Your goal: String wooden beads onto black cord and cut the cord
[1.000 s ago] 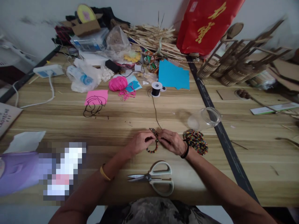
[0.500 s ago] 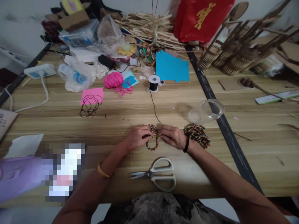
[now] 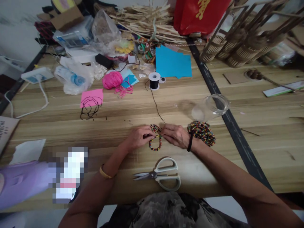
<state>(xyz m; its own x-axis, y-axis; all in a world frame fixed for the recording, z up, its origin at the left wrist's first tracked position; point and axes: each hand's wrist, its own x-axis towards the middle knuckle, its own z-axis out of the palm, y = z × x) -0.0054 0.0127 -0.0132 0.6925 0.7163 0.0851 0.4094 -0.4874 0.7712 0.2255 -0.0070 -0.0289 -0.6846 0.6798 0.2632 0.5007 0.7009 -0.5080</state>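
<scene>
Between my hands lies a small loop of multicoloured beads, a beaded bracelet (image 3: pixel 155 149), on the wooden table. My left hand (image 3: pixel 140 137) pinches the top of this loop with thumb and fingertips. Opposite it, my right hand (image 3: pixel 176 136) is closed on a thin black cord (image 3: pixel 156 106), which runs down from a white spool (image 3: pixel 154 83). The exact meeting of cord and beads is hidden by the fingers. A small cluster of beads (image 3: pixel 155 128) sits just beyond the fingertips. Beside my right wrist is a heap of bead strands (image 3: pixel 201 133).
Scissors (image 3: pixel 158 174) lie close to my body. A clear jar (image 3: pixel 211 107) rests on its side to the right. Pink yarn (image 3: pixel 112 79), blue paper (image 3: pixel 173 62) and a pink note with black cord (image 3: pixel 91 98) are farther back. A phone (image 3: pixel 70 174) lies left.
The view has shifted slightly. Both hands stay at the bracelet with almost the same grip; no object has clearly been picked up or let go.
</scene>
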